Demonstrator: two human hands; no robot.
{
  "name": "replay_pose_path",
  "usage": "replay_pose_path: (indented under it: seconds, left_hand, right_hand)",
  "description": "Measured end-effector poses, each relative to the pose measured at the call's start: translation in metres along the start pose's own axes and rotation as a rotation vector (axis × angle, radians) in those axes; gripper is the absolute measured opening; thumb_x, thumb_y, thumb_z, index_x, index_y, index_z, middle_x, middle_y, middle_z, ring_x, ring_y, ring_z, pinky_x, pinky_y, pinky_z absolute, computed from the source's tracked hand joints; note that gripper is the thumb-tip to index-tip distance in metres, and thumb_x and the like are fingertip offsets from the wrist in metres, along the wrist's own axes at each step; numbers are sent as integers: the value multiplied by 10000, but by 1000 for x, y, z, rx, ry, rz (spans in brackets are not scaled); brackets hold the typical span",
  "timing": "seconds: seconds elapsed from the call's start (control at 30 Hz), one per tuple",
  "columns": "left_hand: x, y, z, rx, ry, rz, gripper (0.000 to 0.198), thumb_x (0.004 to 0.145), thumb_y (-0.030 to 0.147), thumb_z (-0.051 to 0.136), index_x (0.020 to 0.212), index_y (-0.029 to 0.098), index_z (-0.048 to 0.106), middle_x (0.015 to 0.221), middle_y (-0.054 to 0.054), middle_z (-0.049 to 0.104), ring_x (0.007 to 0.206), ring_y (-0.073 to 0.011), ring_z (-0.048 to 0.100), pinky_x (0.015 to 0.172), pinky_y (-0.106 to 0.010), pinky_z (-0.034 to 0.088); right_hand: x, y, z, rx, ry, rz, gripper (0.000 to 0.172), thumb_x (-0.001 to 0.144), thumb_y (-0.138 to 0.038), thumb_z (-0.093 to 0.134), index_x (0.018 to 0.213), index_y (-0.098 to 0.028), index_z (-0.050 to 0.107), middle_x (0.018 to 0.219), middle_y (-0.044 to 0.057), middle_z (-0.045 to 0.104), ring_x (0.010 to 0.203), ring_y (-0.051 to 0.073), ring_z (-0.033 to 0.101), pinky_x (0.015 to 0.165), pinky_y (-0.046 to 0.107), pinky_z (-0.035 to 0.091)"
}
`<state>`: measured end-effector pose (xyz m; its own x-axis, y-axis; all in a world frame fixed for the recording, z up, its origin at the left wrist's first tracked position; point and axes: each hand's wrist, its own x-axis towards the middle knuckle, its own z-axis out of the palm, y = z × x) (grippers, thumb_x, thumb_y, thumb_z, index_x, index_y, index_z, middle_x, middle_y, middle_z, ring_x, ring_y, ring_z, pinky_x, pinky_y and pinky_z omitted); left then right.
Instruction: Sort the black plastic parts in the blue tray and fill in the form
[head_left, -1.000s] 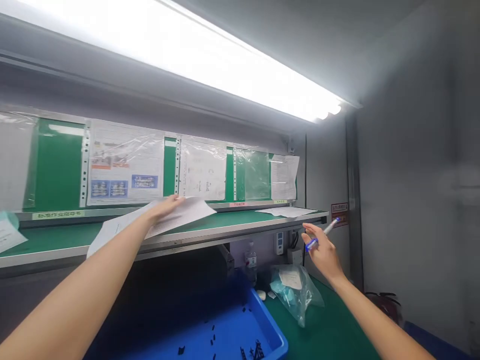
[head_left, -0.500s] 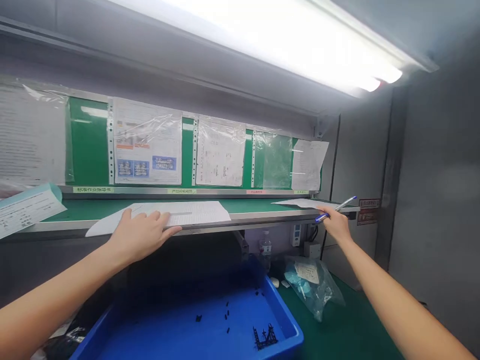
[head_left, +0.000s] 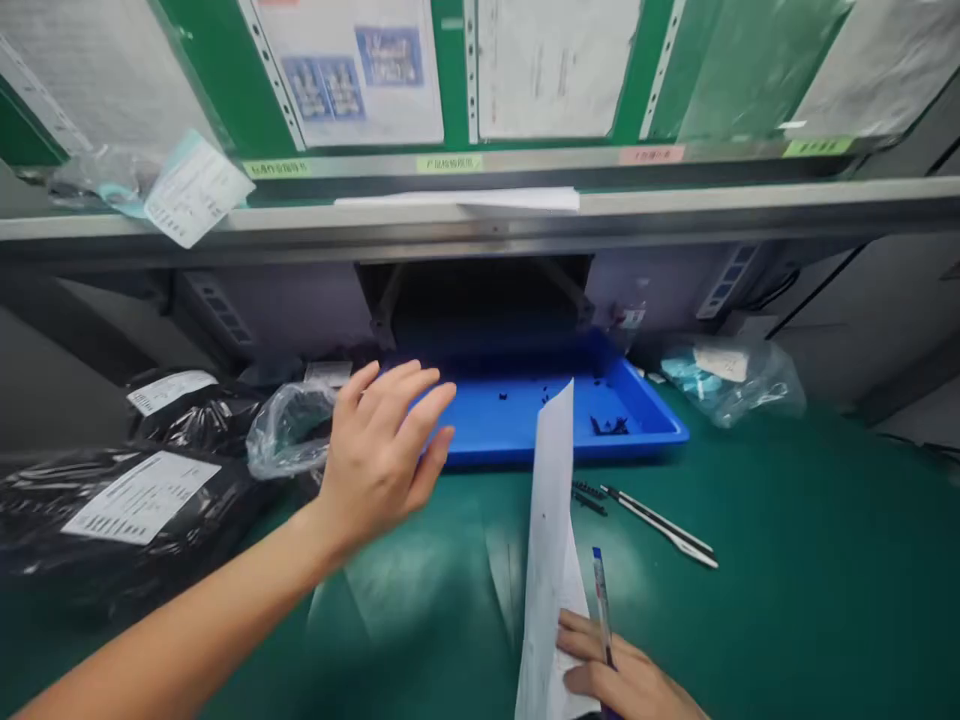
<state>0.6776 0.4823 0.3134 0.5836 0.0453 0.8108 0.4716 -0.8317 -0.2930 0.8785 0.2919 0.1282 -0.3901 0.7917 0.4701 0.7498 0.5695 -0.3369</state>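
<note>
My left hand hovers above the green bench with its fingers spread, holding nothing, just in front of a blue tray. My right hand is at the bottom edge, closed on a white sheet of paper that stands on edge, with a blue pen held along the same fingers. Small black parts lie in the tray.
Black bags with white labels and a clear bag lie on the left. Tweezers rest right of the sheet, a clear bag of teal parts beyond. A shelf above carries papers; sleeved documents hang behind it.
Both hands came down from the shelf to the bench. My right hand now holds a sheet together with the pen; my left hand let go of the paper on the shelf. The view tilted downward.
</note>
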Motion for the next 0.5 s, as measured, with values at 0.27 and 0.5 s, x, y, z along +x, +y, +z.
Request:
replay_pose_path:
  seconds: [0.27,0.5]
  left_hand:
    - [-135,96,-13,-389,-100,-116,228,758,55,447,904,169,579,865,-42,645,903,-171,564,838,-353,452]
    - [-174,108,14,-304,-856,49,579,726,572,561,1205,261,475,1288,-45,490,1163,-343,442,895,-550,408]
  right_hand:
    - [-13,-13,21,-84,-156,30,357,678,28,319,855,-171,556,1177,103,567,1175,229,444,902,379,482]
    - [-22,-20,17,28,-247,88,359,654,9,345,864,-177,570,1188,94,561,1183,244,440,895,422,485]
